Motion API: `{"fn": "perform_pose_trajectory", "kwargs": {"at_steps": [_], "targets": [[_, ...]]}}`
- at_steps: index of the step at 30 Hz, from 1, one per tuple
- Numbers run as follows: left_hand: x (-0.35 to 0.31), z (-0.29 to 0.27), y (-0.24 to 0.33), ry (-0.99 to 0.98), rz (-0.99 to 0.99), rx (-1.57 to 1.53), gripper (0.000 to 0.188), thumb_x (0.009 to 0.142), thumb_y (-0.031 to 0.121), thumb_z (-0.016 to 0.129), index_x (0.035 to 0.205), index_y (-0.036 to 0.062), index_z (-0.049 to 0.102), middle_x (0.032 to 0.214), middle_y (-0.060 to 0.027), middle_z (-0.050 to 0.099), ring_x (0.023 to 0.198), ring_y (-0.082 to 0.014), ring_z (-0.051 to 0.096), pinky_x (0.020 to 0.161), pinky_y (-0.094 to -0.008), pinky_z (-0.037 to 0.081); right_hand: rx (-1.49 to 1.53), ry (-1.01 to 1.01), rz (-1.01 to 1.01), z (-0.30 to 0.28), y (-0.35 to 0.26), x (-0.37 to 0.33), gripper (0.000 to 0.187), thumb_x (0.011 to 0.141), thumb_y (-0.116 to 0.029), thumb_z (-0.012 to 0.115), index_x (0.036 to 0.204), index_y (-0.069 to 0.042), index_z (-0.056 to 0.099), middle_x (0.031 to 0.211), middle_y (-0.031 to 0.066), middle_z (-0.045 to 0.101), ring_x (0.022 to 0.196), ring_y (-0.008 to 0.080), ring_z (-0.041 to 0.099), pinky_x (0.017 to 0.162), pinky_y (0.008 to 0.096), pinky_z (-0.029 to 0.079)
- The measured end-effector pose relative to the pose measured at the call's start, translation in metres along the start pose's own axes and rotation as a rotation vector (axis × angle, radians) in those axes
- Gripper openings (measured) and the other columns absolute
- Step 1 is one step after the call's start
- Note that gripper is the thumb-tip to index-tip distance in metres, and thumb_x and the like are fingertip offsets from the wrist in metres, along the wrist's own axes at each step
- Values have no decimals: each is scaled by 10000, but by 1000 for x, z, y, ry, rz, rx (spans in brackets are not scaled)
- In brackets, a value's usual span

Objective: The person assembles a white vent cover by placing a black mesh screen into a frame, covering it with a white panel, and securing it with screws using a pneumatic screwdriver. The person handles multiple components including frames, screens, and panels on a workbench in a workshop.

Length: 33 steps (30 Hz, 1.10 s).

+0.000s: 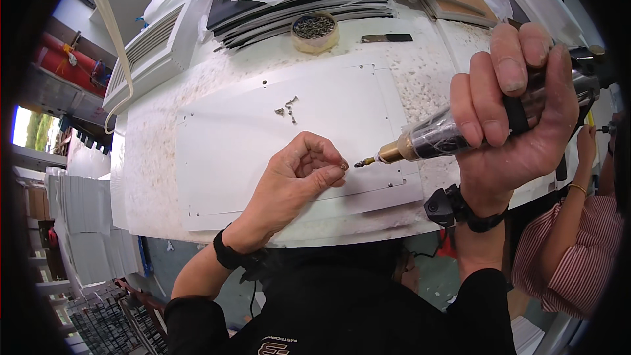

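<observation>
My left hand is closed in a pinch above the white panel, with a small screw between thumb and fingertips. My right hand wraps round a power screwdriver whose body is partly covered in clear film. Its bit points left, a short gap away from the pinched screw. Several loose screws lie on the panel beyond my left hand. Along the panel's edges, small dark screw heads or holes show at several spots.
A round tub of screws stands behind the panel, with a dark-handled flat tool to its right. Stacked dark panels line the back. A white louvred frame sits at the left. A co-worker in a striped shirt is at the right.
</observation>
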<state>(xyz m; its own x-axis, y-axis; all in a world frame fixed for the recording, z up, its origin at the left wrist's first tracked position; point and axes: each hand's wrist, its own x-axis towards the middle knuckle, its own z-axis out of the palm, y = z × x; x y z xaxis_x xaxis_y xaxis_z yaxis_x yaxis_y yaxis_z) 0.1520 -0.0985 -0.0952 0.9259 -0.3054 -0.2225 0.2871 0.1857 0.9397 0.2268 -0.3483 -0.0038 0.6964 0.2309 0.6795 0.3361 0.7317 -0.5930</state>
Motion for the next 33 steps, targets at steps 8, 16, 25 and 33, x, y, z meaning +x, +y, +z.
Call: {"fn": "perform_pose_trajectory", "kwargs": {"at_steps": [8,16,25,33], "targets": [[0,6,-2,-43,6,-102,216,979,21,692,1143,48,553,1099,-29,613,1009,-107,635,927,-307,588,-44,-18,86,-4,3,-2,306,1129,-330,357,1061,-63,489,898,54,537,477,87,393,446,259,430],[2,9,-3,-36,3,-115,220,979,39,702,1138,57,551,1065,-31,649,981,-110,659,900,-292,588,28,18,49,-3,13,-6,308,1129,-333,358,1056,-64,491,888,53,534,467,87,387,442,257,423],[12,40,0,-72,178,414,187,983,-18,635,1147,63,597,1062,-44,705,1022,-117,649,841,-274,532,-119,47,167,4,-6,-5,282,1109,-300,403,1039,-35,467,856,85,526,417,88,358,398,260,394],[28,61,-12,-116,357,634,204,964,10,635,1151,80,595,1044,-70,732,982,-262,631,826,-367,521,-477,60,151,36,-4,-8,315,1029,-272,551,903,5,467,728,115,507,394,88,384,368,249,355]]}}
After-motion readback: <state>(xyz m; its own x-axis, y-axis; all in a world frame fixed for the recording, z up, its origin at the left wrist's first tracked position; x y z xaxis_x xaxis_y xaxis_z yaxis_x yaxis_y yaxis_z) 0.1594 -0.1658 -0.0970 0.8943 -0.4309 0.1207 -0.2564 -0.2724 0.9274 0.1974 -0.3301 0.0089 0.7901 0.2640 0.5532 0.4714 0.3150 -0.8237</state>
